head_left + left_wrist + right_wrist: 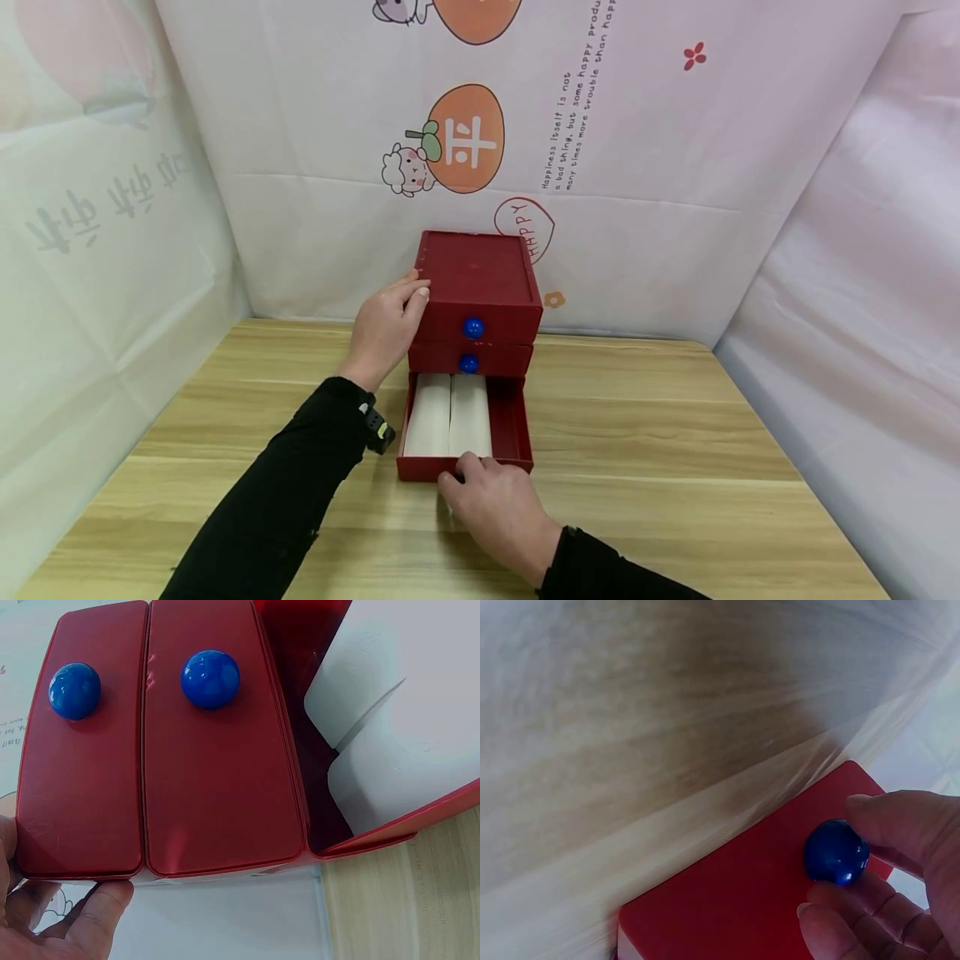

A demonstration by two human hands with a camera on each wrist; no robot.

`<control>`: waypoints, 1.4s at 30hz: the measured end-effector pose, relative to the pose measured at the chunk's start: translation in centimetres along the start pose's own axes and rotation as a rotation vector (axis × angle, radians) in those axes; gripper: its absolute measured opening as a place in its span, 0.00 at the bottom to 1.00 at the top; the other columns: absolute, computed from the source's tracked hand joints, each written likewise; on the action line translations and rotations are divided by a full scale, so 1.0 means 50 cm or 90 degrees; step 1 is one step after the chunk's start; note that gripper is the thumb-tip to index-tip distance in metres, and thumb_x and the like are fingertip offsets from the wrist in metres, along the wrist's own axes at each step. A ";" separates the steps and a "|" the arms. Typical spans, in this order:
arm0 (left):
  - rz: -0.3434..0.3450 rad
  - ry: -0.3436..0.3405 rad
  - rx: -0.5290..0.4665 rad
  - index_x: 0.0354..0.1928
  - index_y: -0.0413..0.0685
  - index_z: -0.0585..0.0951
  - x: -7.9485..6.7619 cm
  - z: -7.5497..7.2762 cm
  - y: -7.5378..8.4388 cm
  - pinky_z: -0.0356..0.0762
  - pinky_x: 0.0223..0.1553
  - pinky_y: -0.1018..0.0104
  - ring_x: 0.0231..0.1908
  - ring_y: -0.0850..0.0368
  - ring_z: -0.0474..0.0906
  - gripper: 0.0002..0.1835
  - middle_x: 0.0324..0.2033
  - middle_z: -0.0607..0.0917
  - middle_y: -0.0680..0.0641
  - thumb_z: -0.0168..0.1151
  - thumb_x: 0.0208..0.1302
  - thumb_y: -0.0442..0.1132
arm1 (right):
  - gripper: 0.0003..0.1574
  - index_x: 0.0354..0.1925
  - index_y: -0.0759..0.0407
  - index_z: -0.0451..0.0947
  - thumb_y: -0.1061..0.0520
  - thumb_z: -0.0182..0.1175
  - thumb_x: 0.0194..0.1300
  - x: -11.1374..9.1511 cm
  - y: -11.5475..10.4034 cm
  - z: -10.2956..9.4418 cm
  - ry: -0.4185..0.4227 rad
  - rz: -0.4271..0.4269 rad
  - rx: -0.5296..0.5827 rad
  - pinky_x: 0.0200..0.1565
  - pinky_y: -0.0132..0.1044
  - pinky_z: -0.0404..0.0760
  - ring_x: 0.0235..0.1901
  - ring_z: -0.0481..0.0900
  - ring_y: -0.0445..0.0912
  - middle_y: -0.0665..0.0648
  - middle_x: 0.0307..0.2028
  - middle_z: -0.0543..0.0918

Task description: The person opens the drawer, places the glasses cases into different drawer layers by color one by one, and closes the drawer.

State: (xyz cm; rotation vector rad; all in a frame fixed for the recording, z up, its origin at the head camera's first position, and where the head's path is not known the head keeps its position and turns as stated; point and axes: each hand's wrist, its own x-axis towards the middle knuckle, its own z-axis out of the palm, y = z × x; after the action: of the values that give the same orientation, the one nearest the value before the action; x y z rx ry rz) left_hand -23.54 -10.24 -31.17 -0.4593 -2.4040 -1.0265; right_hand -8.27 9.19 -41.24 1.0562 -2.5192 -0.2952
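A small red drawer cabinet [480,267] stands on the table with its bottom drawer [512,425] pulled out. Two long white objects [431,417] lie side by side in that drawer; their kind is unclear. My left hand [386,329] rests on the cabinet's upper left edge, its fingertips [105,907] against the side. At the drawer's front, my right hand [502,508] pinches a blue knob [836,853] between thumb and fingers, though the head view hides this knob. Both upper drawers are closed, each with its own blue knob [210,679].
The wooden table [637,458] extends on both sides of the cabinet. Behind it hangs a white printed cloth [637,233], with more white cloth [862,333] at the sides. A dark band with a buckle [378,429] is on the left wrist.
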 end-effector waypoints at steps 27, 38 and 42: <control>-0.005 0.000 -0.003 0.61 0.47 0.79 -0.001 0.001 0.001 0.67 0.65 0.56 0.67 0.56 0.65 0.24 0.67 0.73 0.46 0.44 0.76 0.51 | 0.07 0.40 0.49 0.83 0.54 0.67 0.61 0.003 0.001 0.006 -0.023 -0.014 -0.021 0.18 0.31 0.76 0.24 0.75 0.41 0.52 0.31 0.73; -0.001 0.004 -0.004 0.61 0.47 0.80 -0.002 -0.002 0.003 0.68 0.65 0.56 0.67 0.57 0.66 0.24 0.66 0.74 0.46 0.44 0.76 0.51 | 0.05 0.35 0.51 0.81 0.59 0.67 0.59 0.010 0.012 0.010 0.017 -0.008 -0.025 0.14 0.31 0.71 0.21 0.71 0.41 0.53 0.29 0.71; -0.003 0.003 -0.001 0.61 0.47 0.79 -0.002 -0.001 0.003 0.67 0.65 0.56 0.67 0.57 0.65 0.24 0.66 0.74 0.46 0.44 0.76 0.51 | 0.06 0.33 0.51 0.80 0.61 0.66 0.58 0.014 0.017 0.014 0.036 -0.001 -0.023 0.13 0.32 0.71 0.21 0.71 0.41 0.53 0.29 0.71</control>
State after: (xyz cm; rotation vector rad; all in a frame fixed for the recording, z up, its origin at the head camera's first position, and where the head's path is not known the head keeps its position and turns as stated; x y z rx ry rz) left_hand -23.39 -10.19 -31.10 -0.4518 -2.4014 -1.0310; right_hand -9.58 9.30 -41.36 1.0384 -2.4540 -0.3055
